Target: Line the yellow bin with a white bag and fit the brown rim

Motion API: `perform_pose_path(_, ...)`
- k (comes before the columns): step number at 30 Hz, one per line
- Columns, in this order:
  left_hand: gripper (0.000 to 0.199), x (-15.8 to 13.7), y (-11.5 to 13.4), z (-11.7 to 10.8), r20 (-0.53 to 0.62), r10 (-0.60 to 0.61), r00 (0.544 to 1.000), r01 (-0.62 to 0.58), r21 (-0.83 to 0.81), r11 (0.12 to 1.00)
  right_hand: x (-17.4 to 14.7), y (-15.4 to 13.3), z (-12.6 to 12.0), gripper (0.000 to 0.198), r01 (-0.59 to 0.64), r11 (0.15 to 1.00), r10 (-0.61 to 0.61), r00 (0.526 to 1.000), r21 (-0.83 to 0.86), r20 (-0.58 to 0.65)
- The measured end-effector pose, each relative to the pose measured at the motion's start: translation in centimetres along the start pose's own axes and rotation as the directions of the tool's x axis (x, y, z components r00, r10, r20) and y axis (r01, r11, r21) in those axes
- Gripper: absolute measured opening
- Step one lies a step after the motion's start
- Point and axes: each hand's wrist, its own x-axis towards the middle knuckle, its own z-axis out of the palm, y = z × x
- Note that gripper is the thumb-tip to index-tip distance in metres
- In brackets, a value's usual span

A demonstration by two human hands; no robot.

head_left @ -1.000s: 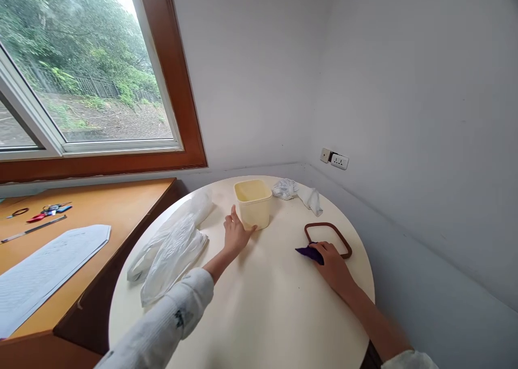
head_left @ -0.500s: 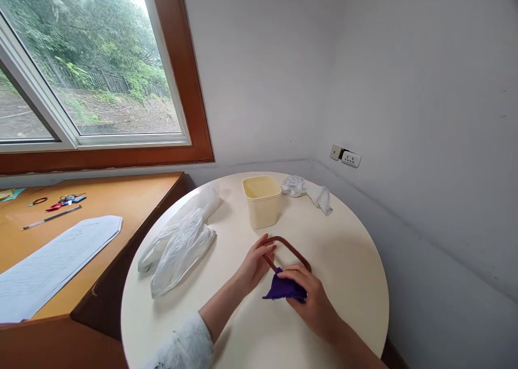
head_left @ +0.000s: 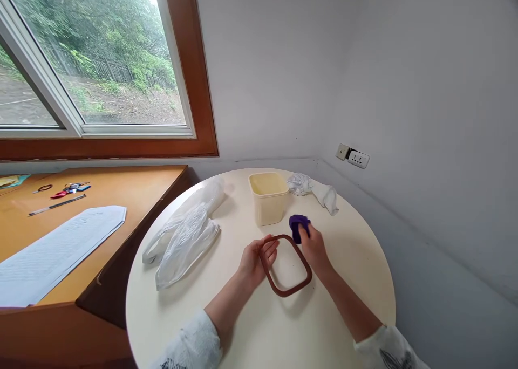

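My left hand (head_left: 256,261) grips the left side of a brown, rounded-square ring frame (head_left: 288,292), its fingers closed round the rim. The frame is held tilted over the table, open in the middle. In my right hand (head_left: 316,250) is a bunched purple cloth (head_left: 298,226), pinched between thumb and fingers just beyond the frame's upper right corner. Whether the cloth touches the frame, I cannot tell. Behind both hands a cream plastic bin (head_left: 269,207) stands upright, its open top facing up.
On the round white table (head_left: 348,304), crumpled clear plastic bags (head_left: 188,239) lie to the left and a twisted white bag (head_left: 324,195) at the back right. An orange desk (head_left: 137,183) at left bears papers (head_left: 76,239), a pen (head_left: 56,205) and keys. A wall socket (head_left: 358,158) sits at right.
My right hand has moved up and away with the purple cloth, from the frame's near side to beyond its upper right. The frame now faces me more fully, still in my left hand.
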Motion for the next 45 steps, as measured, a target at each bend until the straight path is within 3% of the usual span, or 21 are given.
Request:
perform_pose_path(6, 0.035, 0.0, 0.2, -0.2, 0.061, -0.002, 0.998, 0.007, -0.085, 0.996, -1.4, -0.1, 4.9, 0.022, 0.094, 0.995, -0.086, 0.962, -0.017, 0.258)
perform_pose_path(10, 0.040, -0.2, 0.3, -0.2, -0.021, -0.002, 1.000, 0.000, -0.122, 0.992, -3.2, -1.5, 5.9, 0.023, 0.146, 0.980, -0.191, 0.889, 0.138, 0.417)
perform_pose_path(14, 0.042, -0.5, 0.7, -0.3, -0.092, -0.076, 0.993, 0.063, -0.129, 0.990, -4.1, -2.4, 5.6, 0.024, 0.097, 0.956, -0.231, 0.828, 0.275, 0.511)
perform_pose_path(20, 0.035, -0.4, 1.0, -0.4, -0.055, 0.002, 0.998, -0.005, -0.049, 0.999, -4.8, -2.8, 4.1, 0.022, 0.082, 0.924, -0.284, 0.800, 0.373, 0.528)
perform_pose_path(25, 0.058, 0.2, 0.5, -0.7, -0.013, 0.061, 0.998, -0.061, 0.051, 0.997, -5.7, -2.6, 2.4, 0.025, 0.047, 0.922, -0.279, 0.767, 0.383, 0.577)
perform_pose_path(31, 0.049, 0.7, 1.0, -1.2, -0.020, 0.094, 0.995, -0.094, 0.026, 0.995, -7.3, -1.8, 1.0, 0.027, 0.023, 0.946, -0.239, 0.722, 0.322, 0.649)
perform_pose_path(33, 0.051, 0.7, 1.3, -1.2, -0.023, 0.119, 0.993, -0.118, 0.030, 0.993, -7.5, -0.9, 0.7, 0.025, 0.102, 0.957, -0.257, 0.735, 0.272, 0.628)
perform_pose_path(36, 0.058, 0.6, 1.5, -1.4, -0.002, 0.130, 0.991, -0.130, 0.059, 0.990, -6.6, 1.0, 0.0, 0.023, 0.230, 0.958, -0.288, 0.801, 0.174, 0.525)
perform_pose_path(38, 0.063, 0.6, 1.5, -1.5, 0.025, 0.123, 0.992, -0.124, 0.077, 0.989, -5.3, 1.8, -0.7, 0.023, 0.223, 0.967, -0.256, 0.868, 0.127, 0.424)
perform_pose_path(41, 0.068, 0.7, 1.4, -1.7, 0.058, 0.110, 0.992, -0.115, 0.087, 0.990, -2.6, 1.9, -1.7, 0.025, 0.113, 0.982, -0.139, 0.975, 0.152, 0.171)
perform_pose_path(43, 0.068, 0.7, 1.4, -1.8, 0.060, 0.103, 0.993, -0.108, 0.089, 0.990, -0.8, 1.2, -2.0, 0.027, 0.099, 0.978, -0.103, 0.995, 0.183, 0.014)
perform_pose_path(45, 0.067, 0.6, 1.4, -1.7, 0.054, 0.090, 0.994, -0.095, 0.098, 0.991, 0.5, 0.2, -1.7, 0.026, 0.142, 0.975, -0.140, 0.990, 0.172, -0.023)
